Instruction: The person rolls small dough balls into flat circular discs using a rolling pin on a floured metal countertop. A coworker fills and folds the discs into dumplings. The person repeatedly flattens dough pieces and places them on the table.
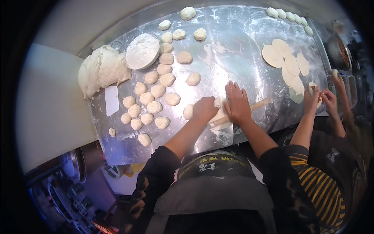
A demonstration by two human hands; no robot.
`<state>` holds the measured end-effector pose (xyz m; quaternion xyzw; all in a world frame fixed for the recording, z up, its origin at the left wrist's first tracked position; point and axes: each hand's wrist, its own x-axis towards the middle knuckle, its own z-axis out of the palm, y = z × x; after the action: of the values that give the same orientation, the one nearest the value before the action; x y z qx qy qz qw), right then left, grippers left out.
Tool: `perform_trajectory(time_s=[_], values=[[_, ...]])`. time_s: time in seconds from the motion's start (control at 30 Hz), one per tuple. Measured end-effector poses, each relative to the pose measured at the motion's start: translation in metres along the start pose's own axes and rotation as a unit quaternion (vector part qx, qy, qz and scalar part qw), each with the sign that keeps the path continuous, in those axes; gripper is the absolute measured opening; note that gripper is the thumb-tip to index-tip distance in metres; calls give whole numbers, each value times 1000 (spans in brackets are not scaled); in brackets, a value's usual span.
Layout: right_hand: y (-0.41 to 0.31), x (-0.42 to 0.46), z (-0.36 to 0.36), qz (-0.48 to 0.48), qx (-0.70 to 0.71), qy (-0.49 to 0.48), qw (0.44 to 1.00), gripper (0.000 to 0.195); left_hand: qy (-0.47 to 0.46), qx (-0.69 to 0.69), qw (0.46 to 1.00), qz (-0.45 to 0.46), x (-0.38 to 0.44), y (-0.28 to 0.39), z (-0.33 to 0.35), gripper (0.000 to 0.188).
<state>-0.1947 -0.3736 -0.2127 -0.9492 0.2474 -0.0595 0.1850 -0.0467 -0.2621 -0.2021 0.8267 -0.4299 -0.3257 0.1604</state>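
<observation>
A wooden rolling pin (261, 103) lies slantwise across a flattened dough round (221, 108) near the table's front edge. My right hand (238, 102) rests over the pin, palm down with the fingers stretched forward, hiding its middle. At the round's left edge, my left hand (205, 108) has its fingers curled onto the dough; the fingertips are partly hidden. Just left of that hand sits a dough ball (188, 111), partly covered by it. Another ball (193, 79) lies farther back. Several more dough balls (146, 98) cluster to the left.
A large dough mass (102, 70), a bowl of flour (143, 51) and a white scraper (112, 101) occupy the floured metal table (233, 64)'s left side. Thin wrappers (291, 65) overlap at right. Beside me, a co-worker's hands (314, 98) hold a filled wrapper. Shaped dough pieces (289, 16) line the back.
</observation>
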Motion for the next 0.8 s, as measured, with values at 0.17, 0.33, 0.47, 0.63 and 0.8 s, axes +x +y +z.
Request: perform_trajectory(time_s=[0.17,0.33,0.47,0.63,0.8], values=[[-6,-91,5,34,-46,3,998,70,107,-100,989,-29,7,-25,10,30],[-17,-118,0,99,-54,-23,993,72,92,-230,969,9,-8,-41,14,35],[-5,-49,9,101,-86,35,991,72,-120,-119,985,41,-5,-13,-5,31],[-1,3,19,82,-26,94,992,74,6,-9,999,38,18,-6,7,34],[-10,-58,21,73,-30,116,990,69,43,12,997,57,-2,-25,16,35]])
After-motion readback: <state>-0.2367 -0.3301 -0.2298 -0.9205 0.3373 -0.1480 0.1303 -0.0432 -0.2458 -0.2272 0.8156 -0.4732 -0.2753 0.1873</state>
